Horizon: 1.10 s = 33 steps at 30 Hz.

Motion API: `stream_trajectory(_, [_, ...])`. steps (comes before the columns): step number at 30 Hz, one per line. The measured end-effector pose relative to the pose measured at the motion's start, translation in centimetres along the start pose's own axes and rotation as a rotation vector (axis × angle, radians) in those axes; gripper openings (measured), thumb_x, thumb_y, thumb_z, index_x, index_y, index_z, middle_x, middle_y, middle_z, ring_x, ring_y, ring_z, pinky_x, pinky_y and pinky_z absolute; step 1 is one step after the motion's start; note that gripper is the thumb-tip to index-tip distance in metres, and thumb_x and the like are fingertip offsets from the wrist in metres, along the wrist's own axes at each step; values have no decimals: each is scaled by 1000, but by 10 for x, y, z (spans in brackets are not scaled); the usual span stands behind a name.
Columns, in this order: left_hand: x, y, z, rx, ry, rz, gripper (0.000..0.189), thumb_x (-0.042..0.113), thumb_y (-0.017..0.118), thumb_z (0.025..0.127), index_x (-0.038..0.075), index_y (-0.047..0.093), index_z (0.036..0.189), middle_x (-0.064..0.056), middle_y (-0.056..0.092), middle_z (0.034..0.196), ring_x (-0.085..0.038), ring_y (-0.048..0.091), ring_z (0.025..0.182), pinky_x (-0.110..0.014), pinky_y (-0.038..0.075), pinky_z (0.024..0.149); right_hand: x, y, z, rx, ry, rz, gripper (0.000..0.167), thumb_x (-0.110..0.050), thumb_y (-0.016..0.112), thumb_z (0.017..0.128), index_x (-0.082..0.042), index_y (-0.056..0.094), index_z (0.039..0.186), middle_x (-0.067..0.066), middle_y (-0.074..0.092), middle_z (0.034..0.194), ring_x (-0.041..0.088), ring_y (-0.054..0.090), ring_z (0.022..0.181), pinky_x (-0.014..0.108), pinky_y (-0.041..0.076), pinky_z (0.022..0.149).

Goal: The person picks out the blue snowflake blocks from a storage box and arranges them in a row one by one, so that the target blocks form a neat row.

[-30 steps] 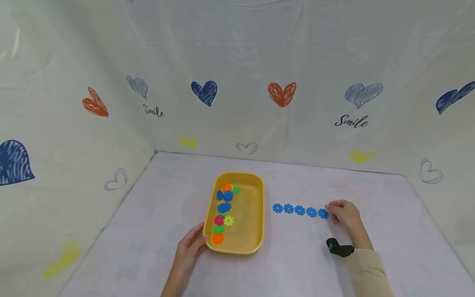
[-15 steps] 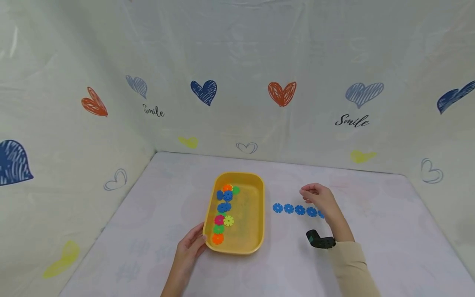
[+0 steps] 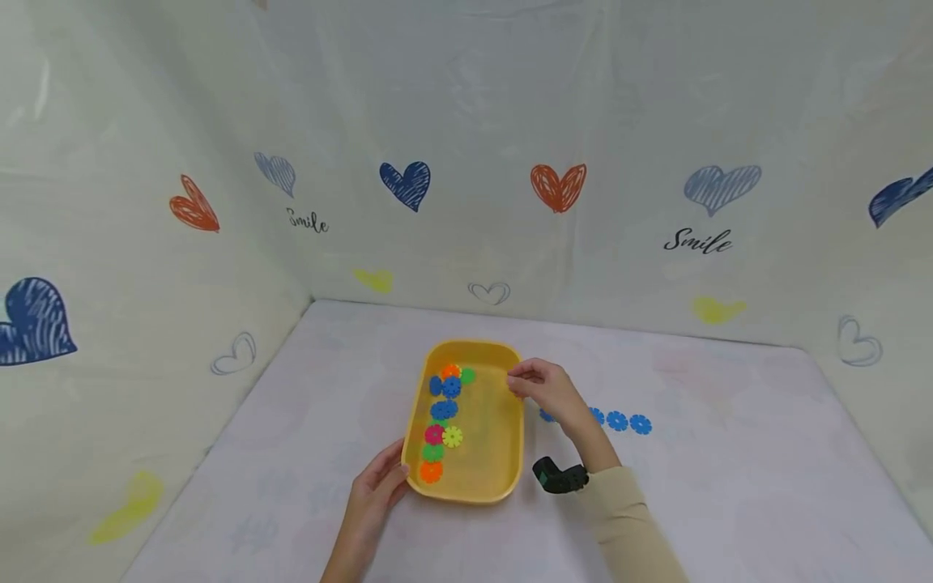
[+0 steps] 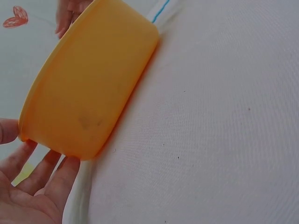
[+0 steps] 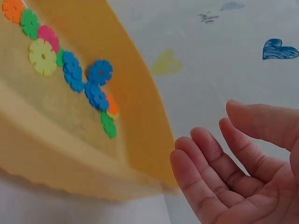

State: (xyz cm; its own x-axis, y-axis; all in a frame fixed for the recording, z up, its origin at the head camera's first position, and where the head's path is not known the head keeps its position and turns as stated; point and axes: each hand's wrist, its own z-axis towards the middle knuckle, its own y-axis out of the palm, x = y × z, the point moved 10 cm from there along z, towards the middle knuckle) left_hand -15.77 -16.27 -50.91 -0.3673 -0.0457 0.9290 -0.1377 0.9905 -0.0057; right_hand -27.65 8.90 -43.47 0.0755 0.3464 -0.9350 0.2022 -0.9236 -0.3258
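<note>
My left hand (image 3: 375, 490) grips the near left corner of a yellow tray (image 3: 484, 453). In the left wrist view, its thumb is at the rim and its fingers (image 4: 44, 172) press the outer wall. Above the tray's right rim hovers my right hand (image 3: 550, 389); the right wrist view shows it with loosely bent fingers (image 5: 205, 144) and nothing in its grasp. Flower-shaped plastic discs lie along the tray's left side: blue ones (image 3: 444, 409), a yellow one (image 3: 453, 436), a pink one (image 3: 433, 435), plus green and orange ones. On the table, a row of blue discs (image 3: 617, 421) is partly hidden by the right forearm.
A white cloth covers the table (image 3: 729, 486). White curtains printed with hearts (image 3: 557, 188) and "Smile" lettering stand behind it and at the sides. A black wrist camera (image 3: 560, 476) juts out from the right wrist, low over the table.
My right hand has left the right end of the blue row and travelled left to the tray's right rim. The left hand keeps its grip, and the tray stays put.
</note>
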Motion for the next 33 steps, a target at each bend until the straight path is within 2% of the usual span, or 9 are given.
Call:
stream_trajectory(8, [-2, 3, -2, -17, 6, 1, 51, 21, 52, 94, 2, 40, 140, -22, 40, 143, -27, 51, 122, -31, 51, 92, -6, 44, 4, -123, -16, 45, 27, -15, 63, 88, 3, 61, 107, 13, 67, 97, 33, 62, 93, 43, 53, 88])
stream_trajectory(12, [-3, 2, -1, 0, 1, 12, 49, 20, 53, 94, 3, 42, 139, -22, 42, 141, -28, 51, 121, -32, 51, 92, -7, 61, 7, -187, -41, 23, 30, -14, 62, 88, 6, 61, 110, 14, 66, 97, 27, 62, 88, 36, 55, 84])
stream_trajectory(17, [-1, 1, -1, 18, -4, 17, 47, 18, 52, 94, 4, 42, 138, -21, 43, 141, -28, 51, 121, -31, 51, 92, -5, 76, 12, -224, -45, -42, 29, -17, 63, 87, 1, 64, 109, 9, 66, 97, 15, 58, 84, 28, 54, 81])
stream_trajectory(21, [2, 2, -1, 7, 4, 19, 49, 20, 52, 94, 4, 42, 139, -21, 42, 141, -29, 49, 123, -31, 50, 93, 0, 85, 17, -254, -18, -39, 29, -19, 64, 87, -1, 64, 110, 9, 66, 99, 17, 59, 87, 29, 53, 83])
stream_trajectory(27, [1, 2, 1, 11, -3, 26, 48, 20, 53, 93, 6, 43, 138, -19, 43, 141, -29, 49, 124, -28, 50, 92, 6, 98, 24, -285, 1, 2, 32, -15, 66, 85, 2, 63, 112, 13, 66, 102, 14, 60, 85, 27, 53, 81])
stream_trajectory(33, [-2, 1, 0, 10, -23, 27, 49, 21, 54, 93, 7, 43, 138, -18, 43, 141, -28, 49, 124, -29, 50, 92, 14, 107, 28, -318, 49, 17, 32, -13, 66, 85, 0, 63, 113, 8, 65, 98, 11, 58, 83, 24, 52, 80])
